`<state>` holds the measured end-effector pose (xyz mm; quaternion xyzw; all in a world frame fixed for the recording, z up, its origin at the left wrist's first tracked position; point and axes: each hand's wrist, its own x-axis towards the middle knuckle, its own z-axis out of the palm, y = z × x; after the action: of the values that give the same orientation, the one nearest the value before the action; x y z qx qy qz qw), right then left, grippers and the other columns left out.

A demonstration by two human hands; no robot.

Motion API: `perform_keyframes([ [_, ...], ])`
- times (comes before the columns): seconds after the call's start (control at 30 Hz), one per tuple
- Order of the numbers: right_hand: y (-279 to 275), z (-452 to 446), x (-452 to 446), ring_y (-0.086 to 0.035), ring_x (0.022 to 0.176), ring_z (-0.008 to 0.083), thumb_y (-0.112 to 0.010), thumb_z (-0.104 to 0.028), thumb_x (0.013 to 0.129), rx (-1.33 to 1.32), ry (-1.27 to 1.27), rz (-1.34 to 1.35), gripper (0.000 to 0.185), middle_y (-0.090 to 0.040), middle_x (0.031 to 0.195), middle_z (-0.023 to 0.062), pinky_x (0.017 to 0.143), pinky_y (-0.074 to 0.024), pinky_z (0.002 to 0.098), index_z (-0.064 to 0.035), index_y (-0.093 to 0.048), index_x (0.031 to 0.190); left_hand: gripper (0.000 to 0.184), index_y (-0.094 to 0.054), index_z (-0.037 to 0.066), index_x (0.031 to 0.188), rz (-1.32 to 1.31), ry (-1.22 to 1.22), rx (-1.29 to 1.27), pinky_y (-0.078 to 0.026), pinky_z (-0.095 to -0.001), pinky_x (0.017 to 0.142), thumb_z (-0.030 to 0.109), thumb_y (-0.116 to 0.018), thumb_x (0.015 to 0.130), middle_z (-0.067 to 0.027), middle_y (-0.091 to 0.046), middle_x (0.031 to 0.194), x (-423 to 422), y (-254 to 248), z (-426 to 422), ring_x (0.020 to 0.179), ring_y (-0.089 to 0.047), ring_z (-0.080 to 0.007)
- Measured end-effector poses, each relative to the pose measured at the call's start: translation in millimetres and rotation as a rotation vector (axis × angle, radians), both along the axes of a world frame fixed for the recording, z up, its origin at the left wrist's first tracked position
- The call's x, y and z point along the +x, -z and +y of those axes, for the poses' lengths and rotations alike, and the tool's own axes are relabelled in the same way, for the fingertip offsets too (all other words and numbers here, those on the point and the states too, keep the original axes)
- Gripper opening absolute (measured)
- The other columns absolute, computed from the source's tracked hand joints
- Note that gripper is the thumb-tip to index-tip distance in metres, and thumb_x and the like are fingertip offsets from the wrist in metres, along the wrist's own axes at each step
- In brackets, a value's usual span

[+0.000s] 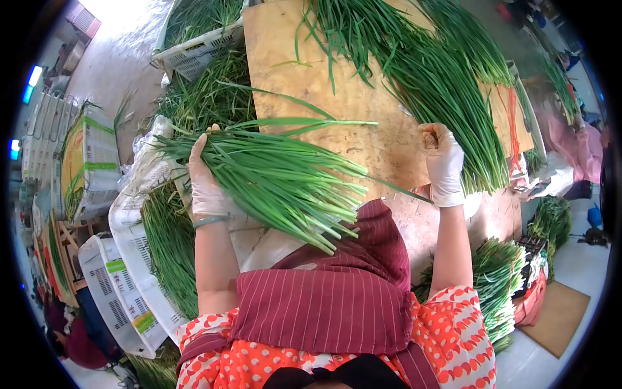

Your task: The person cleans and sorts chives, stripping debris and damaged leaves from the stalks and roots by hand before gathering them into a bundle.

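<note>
My left hand (204, 175), in a whitish glove, is closed around the leafy end of a bunch of garlic chives (278, 172). The pale cut stems fan out to the right above my lap, and one stalk sticks out apart over the board. To the right, my gloved right hand (444, 163) is closed with its fingers curled, at the board's front edge. Whatever may be inside that hand is hidden. A thin leaf reaches from the bunch toward its wrist. Beside it, a large pile of chives (440, 84) lies on the wooden board (285, 58).
White plastic crates (188, 58) with greens stand to the left, one crate (123, 285) near my left elbow. Red ties (512, 123) hang at the board's right side. Bundled chives (499, 279) stand at the lower right, near a brown flat sheet (557, 318) on the floor.
</note>
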<state>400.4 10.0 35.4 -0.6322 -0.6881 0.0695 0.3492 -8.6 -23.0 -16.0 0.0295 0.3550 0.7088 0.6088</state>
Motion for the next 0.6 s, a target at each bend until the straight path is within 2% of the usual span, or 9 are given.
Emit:
perform_keyframes([
  [0.03, -5, -1, 1, -0.062, 0.067, 0.0306, -0.059, -0.01, 0.083, 0.006, -0.057, -0.132, 0.006, -0.063, 0.074, 0.0122, 0.06, -0.0481, 0.037, -0.0081, -0.063, 0.086, 0.024, -0.063, 0.004, 0.102, -0.002, -0.028, 0.005, -0.053, -0.0378, 0.076, 0.017, -0.058, 0.083, -0.0093, -0.066, 0.093, 0, 1, 0, 0.083, -0.062, -0.0238],
  [0.1, -10, 16, -16, -0.064, 0.082, 0.021, -0.061, -0.006, 0.082, -0.28, -0.136, -0.261, 0.019, -0.065, 0.089, 0.0125, 0.069, -0.0484, 0.0322, -0.0072, -0.062, 0.101, 0.024, -0.063, 0.004, 0.103, -0.002, -0.049, 0.011, -0.053, -0.038, 0.077, 0.016, -0.058, 0.083, -0.0092, -0.066, 0.094, 2, 0, -1, 0.084, -0.062, -0.0238],
  [0.17, -24, 23, -61, -0.06, 0.094, 0.0275, -0.064, -0.009, 0.078, -0.286, -0.493, 0.593, 0.038, -0.063, 0.1, 0.0165, 0.076, -0.0474, 0.0319, -0.0086, -0.057, 0.116, 0.025, -0.062, 0.004, 0.105, -0.038, 0.006, 0.078, -0.052, -0.0385, 0.081, 0.015, -0.057, 0.083, -0.0087, -0.065, 0.1, 4, -2, -4, 0.087, -0.062, -0.0239],
  [0.3, -14, 57, -92, -0.055, 0.098, 0.0347, -0.066, -0.014, 0.075, -0.045, -0.797, 0.581, 0.056, -0.06, 0.104, 0.019, 0.082, -0.0459, 0.0337, -0.011, -0.048, 0.128, 0.026, -0.06, 0.004, 0.108, -0.05, -0.035, 0.07, -0.049, -0.04, 0.086, 0.013, -0.056, 0.084, -0.0091, -0.063, 0.107, 2, -4, -6, 0.092, -0.06, -0.0249],
  [0.37, 12, 64, -83, -0.056, 0.093, 0.0348, -0.067, -0.015, 0.074, -0.11, -0.483, -0.381, 0.041, -0.061, 0.097, 0.0179, 0.079, -0.0459, 0.038, -0.0087, -0.058, 0.114, 0.024, -0.059, 0.003, 0.106, -0.059, -0.026, 0.117, -0.048, -0.0414, 0.088, 0.011, -0.055, 0.083, -0.0092, -0.063, 0.11, 0, 0, -4, 0.094, -0.059, -0.0259],
  [0.4, 16, 63, -79, -0.056, 0.093, 0.0348, -0.067, -0.015, 0.074, -0.111, -0.484, -0.381, 0.041, -0.061, 0.097, 0.0179, 0.079, -0.0459, 0.038, -0.0087, -0.058, 0.114, 0.025, -0.059, 0.003, 0.106, -0.072, 0.032, 0.161, -0.048, -0.0414, 0.089, 0.011, -0.055, 0.083, -0.0092, -0.062, 0.111, 0, 0, -5, 0.095, -0.059, -0.0264],
  [0.47, 21, 51, -72, -0.057, 0.085, 0.0338, -0.066, -0.014, 0.075, -0.268, -0.445, -0.27, 0.021, -0.062, 0.088, 0.0163, 0.074, -0.0453, 0.041, -0.0068, -0.063, 0.094, 0.024, -0.059, 0.002, 0.105, -0.13, 0.025, 0.146, -0.047, -0.0412, 0.09, 0.012, -0.055, 0.084, -0.0091, -0.063, 0.11, 5, -6, -5, 0.096, -0.059, -0.0259],
  [0.53, 30, 46, -68, -0.057, 0.081, 0.0331, -0.065, -0.014, 0.075, -0.201, -0.441, -0.253, 0.015, -0.062, 0.083, 0.0155, 0.071, -0.0451, 0.0415, -0.0062, -0.063, 0.087, 0.023, -0.059, 0.002, 0.105, -0.19, 0.021, 0.13, -0.047, -0.041, 0.09, 0.012, -0.055, 0.084, -0.0089, -0.063, 0.109, 7, -7, -4, 0.096, -0.059, -0.0254],
  [0.6, 39, 42, -64, -0.058, 0.077, 0.0325, -0.065, -0.014, 0.075, -0.13, -0.43, -0.236, 0.01, -0.062, 0.079, 0.0147, 0.068, -0.0448, 0.0419, -0.0056, -0.062, 0.08, 0.022, -0.059, 0.002, 0.103, -0.099, -0.064, 0.077, -0.047, -0.0395, 0.091, 0.011, -0.055, 0.084, -0.0093, -0.064, 0.106, 7, -2, 0, 0.096, -0.06, -0.0233],
])
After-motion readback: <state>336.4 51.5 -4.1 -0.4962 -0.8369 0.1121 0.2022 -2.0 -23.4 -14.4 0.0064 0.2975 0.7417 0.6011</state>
